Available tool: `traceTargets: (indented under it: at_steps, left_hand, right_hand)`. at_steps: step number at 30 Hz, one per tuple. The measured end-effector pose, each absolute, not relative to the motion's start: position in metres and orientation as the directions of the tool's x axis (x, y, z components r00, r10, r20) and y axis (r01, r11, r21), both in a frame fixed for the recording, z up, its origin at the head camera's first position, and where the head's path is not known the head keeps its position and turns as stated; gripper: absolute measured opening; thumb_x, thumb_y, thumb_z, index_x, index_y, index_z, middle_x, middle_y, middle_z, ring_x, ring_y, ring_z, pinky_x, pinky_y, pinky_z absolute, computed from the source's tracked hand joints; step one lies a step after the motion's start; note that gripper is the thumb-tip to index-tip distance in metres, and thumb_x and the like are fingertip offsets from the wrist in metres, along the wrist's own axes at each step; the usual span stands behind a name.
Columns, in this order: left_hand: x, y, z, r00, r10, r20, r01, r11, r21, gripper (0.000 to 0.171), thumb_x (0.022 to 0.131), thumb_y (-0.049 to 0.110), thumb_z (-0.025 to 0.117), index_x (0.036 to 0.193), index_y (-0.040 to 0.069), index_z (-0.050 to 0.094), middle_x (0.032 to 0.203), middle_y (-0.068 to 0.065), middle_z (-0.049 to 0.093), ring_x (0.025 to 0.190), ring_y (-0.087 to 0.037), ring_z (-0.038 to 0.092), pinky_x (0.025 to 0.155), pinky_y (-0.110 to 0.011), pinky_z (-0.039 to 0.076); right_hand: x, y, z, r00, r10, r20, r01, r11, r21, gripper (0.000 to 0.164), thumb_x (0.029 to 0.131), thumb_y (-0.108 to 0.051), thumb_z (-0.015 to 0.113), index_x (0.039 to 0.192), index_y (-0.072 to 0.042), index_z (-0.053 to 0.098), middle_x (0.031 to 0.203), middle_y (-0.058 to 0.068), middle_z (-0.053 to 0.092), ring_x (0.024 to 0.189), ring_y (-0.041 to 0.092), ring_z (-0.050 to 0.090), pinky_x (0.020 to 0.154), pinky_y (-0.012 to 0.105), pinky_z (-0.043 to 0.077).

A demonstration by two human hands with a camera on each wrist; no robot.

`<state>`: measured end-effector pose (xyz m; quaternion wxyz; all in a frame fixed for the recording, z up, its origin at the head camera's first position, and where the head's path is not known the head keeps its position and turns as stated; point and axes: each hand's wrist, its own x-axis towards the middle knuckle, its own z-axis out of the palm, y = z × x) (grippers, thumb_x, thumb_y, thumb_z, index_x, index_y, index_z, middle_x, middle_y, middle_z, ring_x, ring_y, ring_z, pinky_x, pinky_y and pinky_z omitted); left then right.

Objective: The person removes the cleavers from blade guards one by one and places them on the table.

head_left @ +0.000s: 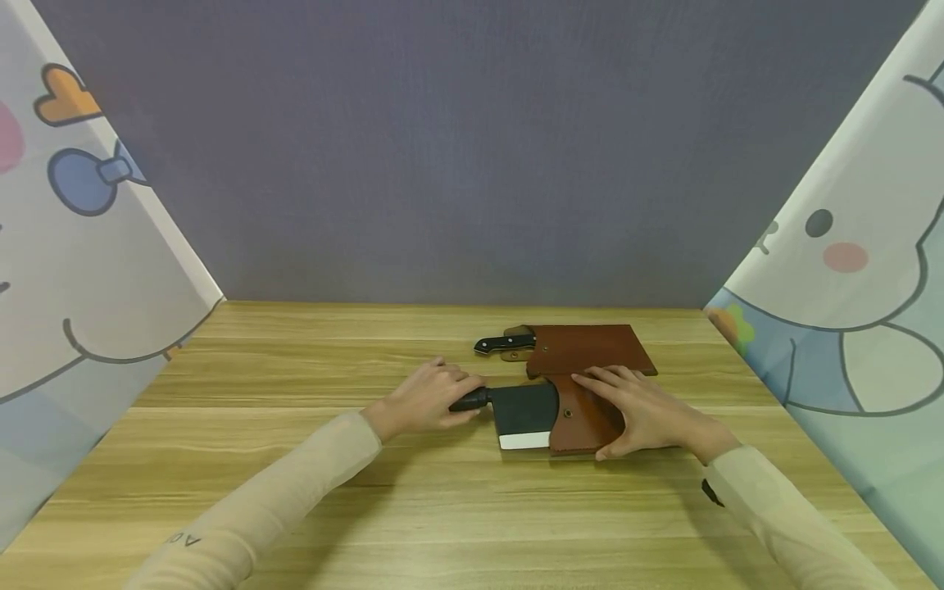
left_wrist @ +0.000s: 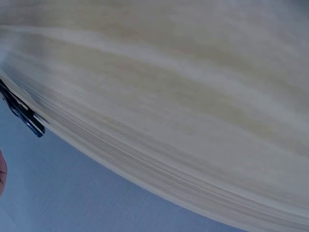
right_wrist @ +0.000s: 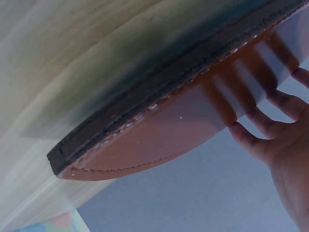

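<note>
My left hand [head_left: 428,397] grips the black handle [head_left: 470,401] of a cleaver [head_left: 522,410]. Its wide dark blade has a pale cutting edge that faces me, and the blade's right part is inside a brown leather sheath [head_left: 575,422]. Spread over that sheath is my right hand [head_left: 645,410], fingertips towards its far side and thumb by its near edge. In the right wrist view the fingertips touch the sheath's glossy, stitched face [right_wrist: 135,150]. Only a bit of the left hand shows at the left edge of the left wrist view.
Behind lies a second brown sheath [head_left: 590,346], with a black riveted knife handle [head_left: 505,342] sticking out leftwards. Both sheaths are on a wood-grain table [head_left: 295,352]. A grey panel [head_left: 442,164] stands at the back, with cartoon-printed panels on both sides.
</note>
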<state>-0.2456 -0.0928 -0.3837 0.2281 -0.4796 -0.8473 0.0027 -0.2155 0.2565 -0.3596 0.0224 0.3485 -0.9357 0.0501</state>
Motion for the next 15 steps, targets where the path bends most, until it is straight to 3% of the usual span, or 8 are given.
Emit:
traceTargets:
  at_steps: [15]
  left_hand:
    - [-0.245, -0.104, -0.383, -0.415, 0.818, 0.399, 0.826, 0.522, -0.211, 0.043, 0.082, 0.041, 0.061, 0.115, 0.013, 0.058, 0.094, 0.0, 0.069, 0.079, -0.014, 0.065, 0.072, -0.031, 0.05]
  right_hand:
    - [-0.214, 0.256, -0.36, -0.766, -0.639, 0.061, -0.642, 0.762, -0.086, 0.108, 0.056, -0.068, 0.072, 0.143, -0.019, 0.031, 0.142, 0.015, 0.037, 0.126, 0.039, 0.035, 0.091, 0.066, 0.034]
